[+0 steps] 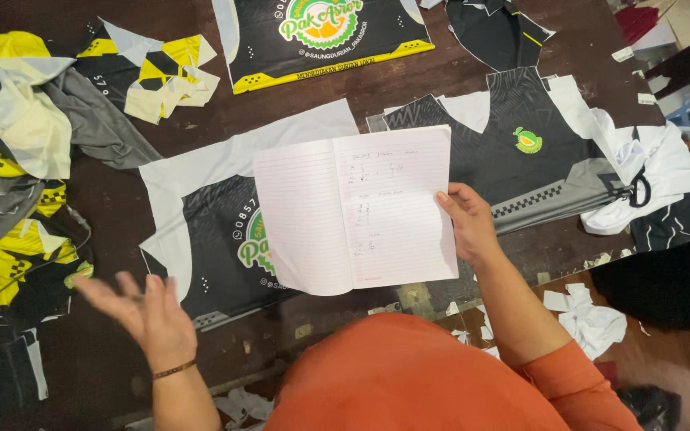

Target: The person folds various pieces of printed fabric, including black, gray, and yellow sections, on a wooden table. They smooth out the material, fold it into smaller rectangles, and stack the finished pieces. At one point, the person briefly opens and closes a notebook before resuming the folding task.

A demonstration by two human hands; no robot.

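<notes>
Lined paper notebook (pixel 357 211) in right hand (pixel 466 223)

notebook (pixel 361 211) over fabric panel (pixel 201 215) on table (pixel 121 351), fabric pile (pixel 25 136) left, scissors (pixel 639 190) right

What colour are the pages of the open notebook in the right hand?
White with faint ruled lines, on the notebook held by the right hand; head view.

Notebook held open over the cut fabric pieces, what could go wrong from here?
The notebook is held by its right edge in the right hand alone, so it could flop shut or slip. The left hand, blurred and open, might brush the printed black panel out of place. The scissors lie half buried in white cloth, easy to snag.
</notes>
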